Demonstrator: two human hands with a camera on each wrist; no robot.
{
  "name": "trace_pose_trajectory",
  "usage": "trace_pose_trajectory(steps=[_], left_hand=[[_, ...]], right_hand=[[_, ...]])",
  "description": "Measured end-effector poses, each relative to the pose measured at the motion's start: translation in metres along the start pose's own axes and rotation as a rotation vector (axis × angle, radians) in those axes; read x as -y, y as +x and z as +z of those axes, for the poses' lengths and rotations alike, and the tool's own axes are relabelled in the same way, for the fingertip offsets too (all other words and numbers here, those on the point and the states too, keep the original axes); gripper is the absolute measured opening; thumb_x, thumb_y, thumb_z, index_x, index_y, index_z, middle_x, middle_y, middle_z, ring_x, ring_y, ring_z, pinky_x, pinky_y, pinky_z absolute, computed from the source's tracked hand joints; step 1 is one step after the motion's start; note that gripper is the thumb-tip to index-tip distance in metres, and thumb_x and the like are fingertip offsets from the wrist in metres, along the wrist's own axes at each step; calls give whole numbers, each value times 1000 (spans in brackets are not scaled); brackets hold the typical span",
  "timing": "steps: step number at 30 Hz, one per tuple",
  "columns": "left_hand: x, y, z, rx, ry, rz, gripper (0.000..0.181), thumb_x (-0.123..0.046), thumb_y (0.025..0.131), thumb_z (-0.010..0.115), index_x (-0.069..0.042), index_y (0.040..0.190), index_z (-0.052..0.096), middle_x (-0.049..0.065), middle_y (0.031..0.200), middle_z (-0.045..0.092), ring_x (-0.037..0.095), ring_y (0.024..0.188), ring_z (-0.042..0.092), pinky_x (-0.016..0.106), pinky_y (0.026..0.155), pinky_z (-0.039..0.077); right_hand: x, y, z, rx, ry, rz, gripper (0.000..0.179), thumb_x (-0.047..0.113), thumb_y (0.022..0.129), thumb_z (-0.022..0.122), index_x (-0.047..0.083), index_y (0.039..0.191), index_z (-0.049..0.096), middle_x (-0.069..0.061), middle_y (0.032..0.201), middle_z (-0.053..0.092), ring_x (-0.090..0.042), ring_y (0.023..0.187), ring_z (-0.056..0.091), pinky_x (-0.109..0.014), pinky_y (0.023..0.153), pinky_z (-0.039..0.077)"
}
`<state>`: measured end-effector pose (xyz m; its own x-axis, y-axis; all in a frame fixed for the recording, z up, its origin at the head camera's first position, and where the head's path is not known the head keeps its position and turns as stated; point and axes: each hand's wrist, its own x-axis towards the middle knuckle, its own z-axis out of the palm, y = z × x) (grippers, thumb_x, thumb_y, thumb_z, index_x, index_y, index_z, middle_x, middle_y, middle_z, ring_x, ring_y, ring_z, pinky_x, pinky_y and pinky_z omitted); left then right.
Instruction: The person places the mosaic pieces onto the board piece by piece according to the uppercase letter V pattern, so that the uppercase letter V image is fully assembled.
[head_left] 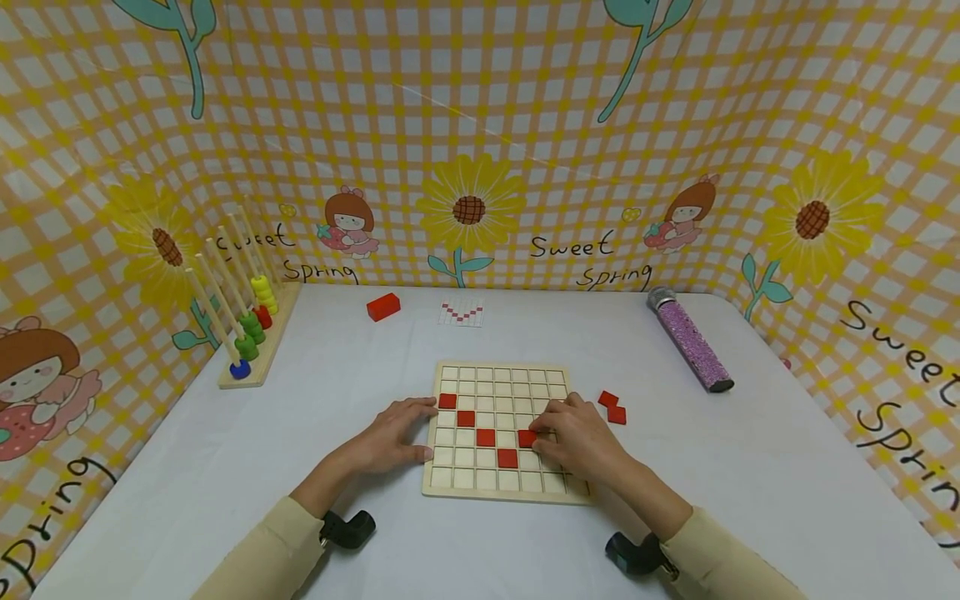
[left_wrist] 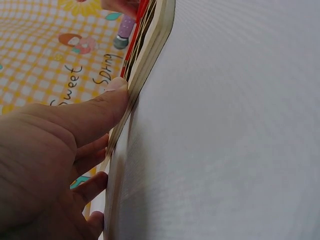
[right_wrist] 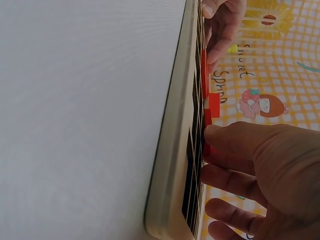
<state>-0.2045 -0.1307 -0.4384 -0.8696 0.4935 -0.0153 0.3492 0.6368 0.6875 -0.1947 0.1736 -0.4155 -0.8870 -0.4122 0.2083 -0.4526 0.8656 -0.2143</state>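
A wooden grid board lies flat on the white table in the head view. Red square tiles step down across it diagonally from a tile near its left edge to a low one. Between thumb and fingertips my right hand pinches another red tile, up and right of that low one. In the right wrist view this tile meets the grid under the thumb. My left hand rests thumb and fingertips along the board's left edge, fingers extended.
Two loose red tiles lie right of the board. Behind it are a red block and a small pattern card. A wooden bead rack stands at the left, a sparkly purple microphone lies at the right.
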Motion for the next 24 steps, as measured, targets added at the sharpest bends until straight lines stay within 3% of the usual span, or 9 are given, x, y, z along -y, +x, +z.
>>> trace_pose_trajectory(steps=[24], left_hand=[[3, 0, 0, 6, 3, 18, 59, -20, 82, 72, -8, 134, 47, 9, 150, 35, 32, 139, 27, 58, 110, 25]], right_hand=[[0, 0, 2, 2, 8, 2, 22, 25, 71, 81, 15, 90, 75, 2, 90, 67, -15, 83, 44, -27, 68, 34]])
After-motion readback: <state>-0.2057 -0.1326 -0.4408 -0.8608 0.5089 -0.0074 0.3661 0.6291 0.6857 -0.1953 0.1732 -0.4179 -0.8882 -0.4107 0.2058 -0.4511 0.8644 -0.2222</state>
